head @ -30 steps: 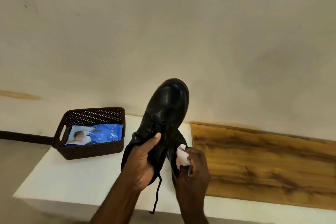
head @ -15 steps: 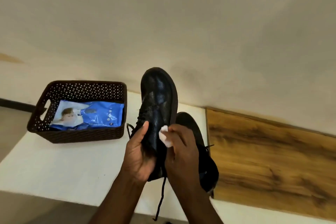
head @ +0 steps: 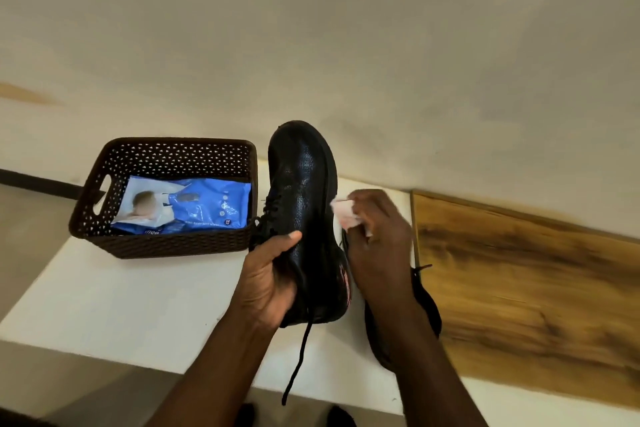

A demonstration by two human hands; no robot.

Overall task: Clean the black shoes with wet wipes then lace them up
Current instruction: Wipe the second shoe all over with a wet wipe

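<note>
Here, left hand (head: 266, 282) grips raised shoe (head: 304, 204); right hand (head: 377, 246) pinches wipe (head: 343, 213), hiding most of second shoe (head: 427, 305) at 4 o'clock.

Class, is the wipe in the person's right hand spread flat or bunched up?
Bunched up. The wipe shows as a small crumpled wad pinched in the right hand's fingertips beside the held shoe.

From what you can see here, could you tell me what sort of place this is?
Probably a plain room indoors: a bare cream wall, a white ledge with a wooden panel, and a brown basket.
</note>
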